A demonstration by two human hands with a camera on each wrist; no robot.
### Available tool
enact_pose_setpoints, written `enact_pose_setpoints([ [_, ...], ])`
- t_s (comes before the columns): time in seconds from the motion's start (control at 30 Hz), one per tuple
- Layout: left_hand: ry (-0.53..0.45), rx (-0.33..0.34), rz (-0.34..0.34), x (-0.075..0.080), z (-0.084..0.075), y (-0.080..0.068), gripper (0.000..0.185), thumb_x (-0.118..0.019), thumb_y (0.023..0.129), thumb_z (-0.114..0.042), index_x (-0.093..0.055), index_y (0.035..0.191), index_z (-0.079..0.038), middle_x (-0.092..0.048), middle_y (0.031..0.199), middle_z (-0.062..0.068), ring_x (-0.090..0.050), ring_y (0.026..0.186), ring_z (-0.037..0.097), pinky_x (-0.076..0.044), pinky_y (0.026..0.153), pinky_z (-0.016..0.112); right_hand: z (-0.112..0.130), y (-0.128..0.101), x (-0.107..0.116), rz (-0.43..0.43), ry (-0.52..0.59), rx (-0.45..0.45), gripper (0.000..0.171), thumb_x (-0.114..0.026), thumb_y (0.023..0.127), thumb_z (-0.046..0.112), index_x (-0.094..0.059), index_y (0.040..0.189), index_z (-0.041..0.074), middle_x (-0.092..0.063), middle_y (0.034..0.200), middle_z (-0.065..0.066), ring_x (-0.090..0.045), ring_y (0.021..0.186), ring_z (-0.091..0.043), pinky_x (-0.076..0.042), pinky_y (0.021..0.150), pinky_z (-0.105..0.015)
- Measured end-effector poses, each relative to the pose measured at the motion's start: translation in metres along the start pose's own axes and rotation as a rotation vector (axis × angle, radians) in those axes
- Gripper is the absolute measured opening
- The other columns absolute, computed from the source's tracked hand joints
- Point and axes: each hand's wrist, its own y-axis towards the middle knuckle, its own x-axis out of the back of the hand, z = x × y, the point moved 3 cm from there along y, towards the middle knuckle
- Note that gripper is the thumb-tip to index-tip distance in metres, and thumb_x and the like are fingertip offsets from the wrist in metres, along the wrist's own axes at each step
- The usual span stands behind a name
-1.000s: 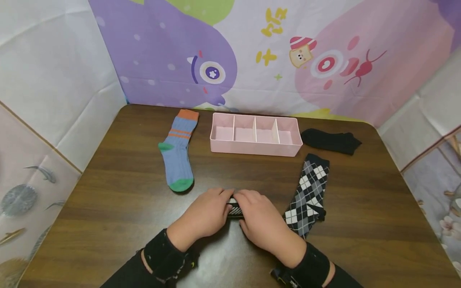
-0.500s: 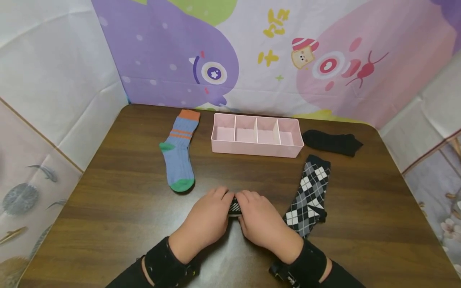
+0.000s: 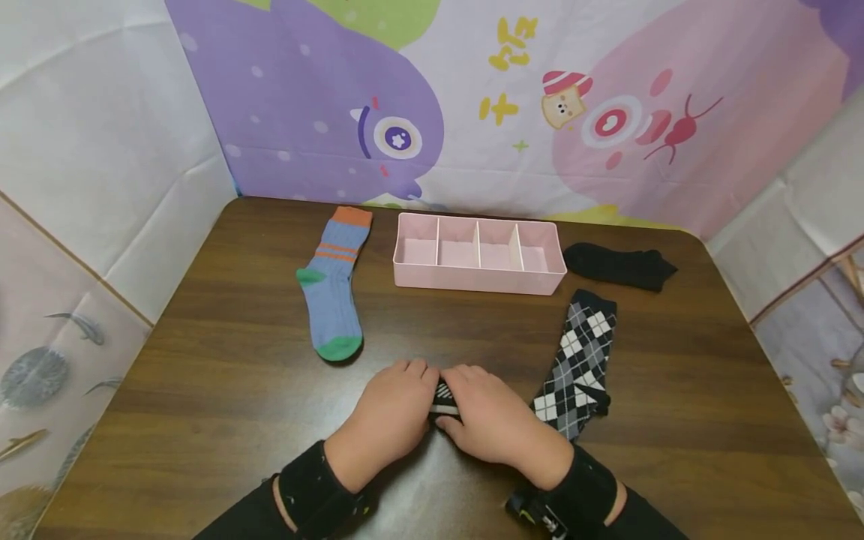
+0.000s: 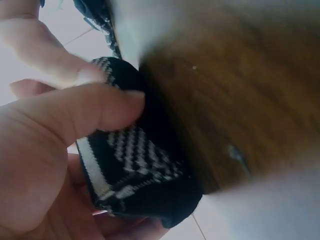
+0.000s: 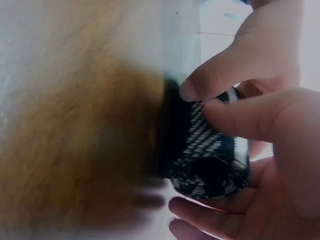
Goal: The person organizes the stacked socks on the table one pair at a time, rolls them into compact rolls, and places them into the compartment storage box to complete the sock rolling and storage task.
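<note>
Between both hands is a rolled-up black sock (image 3: pixel 445 401) with white patterning and a pale band, just over the table. My left hand (image 3: pixel 394 409) grips its left side; in the left wrist view the thumb lies across the patterned face of the sock (image 4: pixel 140 150) and fingers are behind it. From the other side my right hand (image 3: pixel 491 416) grips it, and the right wrist view shows the open, coiled end of the roll (image 5: pixel 207 175) below the thumb. Beside the right hand lies a flat black, grey and white argyle sock (image 3: pixel 580 356).
A pink box (image 3: pixel 479 279) with several compartments stands at the back middle of the brown table (image 3: pixel 202 360). To its left lies a blue sock (image 3: pixel 335 289) with orange and green parts; to its right, a black sock (image 3: pixel 619 265). A printed cloth (image 3: pixel 486 165) hangs behind the table.
Both hands have shifted slightly toward the person with the rolled sock. Its pale band now faces up between the hands, and the right thumb has moved inward under it.
</note>
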Motion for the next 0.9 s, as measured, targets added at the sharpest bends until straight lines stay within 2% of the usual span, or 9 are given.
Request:
enact_pose_setpoints([
  [0.17,-0.02,-0.004,0.028,0.0013,-0.0015,0.0001,0.042,-0.083,0.082,-0.022,-0.066,0.116,-0.003,-0.065,0.102,0.009,-0.063,0.097,0.025,-0.053,0.089,0.037,-0.0003,0.0029,-0.0037,-0.003,-0.117,0.011,0.062,-0.082,0.087,0.04,-0.061,0.131,0.003,-0.059,0.114,-0.006,-0.056,0.106,-0.023,-0.05,0.093,-0.043],
  [0.3,-0.017,0.006,0.052,0.0006,-0.003,0.0005,0.042,-0.083,0.081,-0.021,-0.066,0.115,-0.003,-0.064,0.103,0.009,-0.063,0.097,0.026,-0.054,0.086,0.038,0.0006,0.004,-0.0028,0.015,-0.153,0.003,0.058,-0.084,0.084,0.04,-0.065,0.124,0.003,-0.057,0.105,-0.004,-0.055,0.099,-0.022,-0.051,0.089,-0.042],
  [0.5,0.014,0.012,0.086,-0.0019,-0.0042,0.001,0.036,-0.081,0.084,-0.021,-0.067,0.114,-0.006,-0.064,0.105,0.008,-0.062,0.098,0.025,-0.054,0.083,0.041,0.0016,0.0046,-0.0013,0.058,-0.113,0.003,0.056,-0.082,0.081,0.04,-0.067,0.12,0.003,-0.06,0.1,-0.003,-0.058,0.096,-0.021,-0.051,0.091,-0.041],
  [0.63,0.012,0.012,0.093,-0.0016,-0.0037,0.001,0.034,-0.08,0.085,-0.02,-0.067,0.113,-0.007,-0.064,0.104,0.008,-0.063,0.099,0.025,-0.053,0.084,0.043,0.001,0.0045,-0.0021,0.057,-0.076,-0.005,0.054,-0.081,0.081,0.038,-0.067,0.12,0.003,-0.06,0.097,0.0,-0.058,0.093,-0.019,-0.051,0.089,-0.04],
  [0.9,-0.06,0.015,0.115,-0.0018,0.0025,0.0021,0.046,-0.084,0.075,-0.027,-0.066,0.112,-0.007,-0.067,0.103,0.008,-0.064,0.098,0.026,-0.051,0.085,0.043,0.0019,0.0038,-0.0027,0.025,-0.028,-0.006,0.049,-0.082,0.08,0.029,-0.064,0.118,0.005,-0.063,0.101,-0.001,-0.059,0.095,-0.019,-0.051,0.089,-0.04],
])
